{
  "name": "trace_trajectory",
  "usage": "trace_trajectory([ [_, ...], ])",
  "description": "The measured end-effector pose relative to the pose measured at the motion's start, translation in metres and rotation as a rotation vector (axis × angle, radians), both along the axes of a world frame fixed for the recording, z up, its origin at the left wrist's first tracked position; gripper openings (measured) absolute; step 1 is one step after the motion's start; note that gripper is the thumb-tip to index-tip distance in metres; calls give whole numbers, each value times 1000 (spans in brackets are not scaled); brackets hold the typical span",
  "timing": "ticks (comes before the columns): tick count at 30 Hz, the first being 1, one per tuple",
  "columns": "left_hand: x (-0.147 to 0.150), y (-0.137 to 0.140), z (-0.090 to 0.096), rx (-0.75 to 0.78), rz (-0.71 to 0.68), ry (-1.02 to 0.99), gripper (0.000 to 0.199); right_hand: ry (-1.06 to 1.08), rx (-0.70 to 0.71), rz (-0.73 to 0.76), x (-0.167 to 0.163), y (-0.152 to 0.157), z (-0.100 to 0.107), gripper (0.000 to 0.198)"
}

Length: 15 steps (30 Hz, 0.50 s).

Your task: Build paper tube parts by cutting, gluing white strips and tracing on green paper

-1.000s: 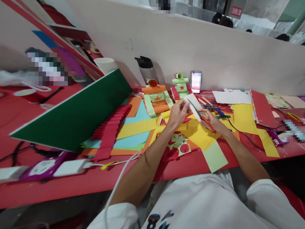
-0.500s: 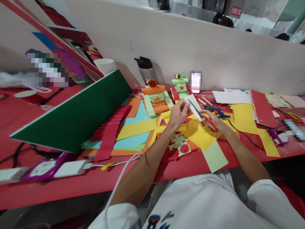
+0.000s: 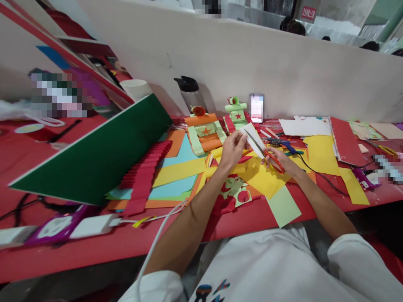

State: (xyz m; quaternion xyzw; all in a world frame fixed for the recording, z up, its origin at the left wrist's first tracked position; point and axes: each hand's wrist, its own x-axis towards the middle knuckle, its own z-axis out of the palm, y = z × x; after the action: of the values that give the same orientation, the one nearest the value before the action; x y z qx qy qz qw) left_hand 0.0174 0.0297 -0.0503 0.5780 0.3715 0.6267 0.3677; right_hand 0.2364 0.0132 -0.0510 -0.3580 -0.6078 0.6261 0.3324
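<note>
Left hand [image 3: 234,149]'s pinching paper [image 3: 252,129], right hand [image 3: 281,159]'s gripping scissors [image 3: 258,147]; they're showing more yellow now, so cutting's probably still going on.

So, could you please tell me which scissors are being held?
The red-handled metal scissors in the right hand, blades across the white paper; the yellow-handled pair lies at far right, untouched.

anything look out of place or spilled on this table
No spill shows, but a white cable trails past the near edge of the red table, where it might snag, and cut paper scraps lie jumbled.
</note>
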Motion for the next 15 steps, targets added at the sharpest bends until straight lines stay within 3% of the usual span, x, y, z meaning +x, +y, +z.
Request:
trace_trajectory([
  [7, -1, -2, 2, 11, -13, 14, 44, -99, 114, 59, -4, -10, 5, 44],
  [15, 2, -1, -2, -22, -43, 4, 49, -133, 164, -1, -4, -6, -8, 52],
])
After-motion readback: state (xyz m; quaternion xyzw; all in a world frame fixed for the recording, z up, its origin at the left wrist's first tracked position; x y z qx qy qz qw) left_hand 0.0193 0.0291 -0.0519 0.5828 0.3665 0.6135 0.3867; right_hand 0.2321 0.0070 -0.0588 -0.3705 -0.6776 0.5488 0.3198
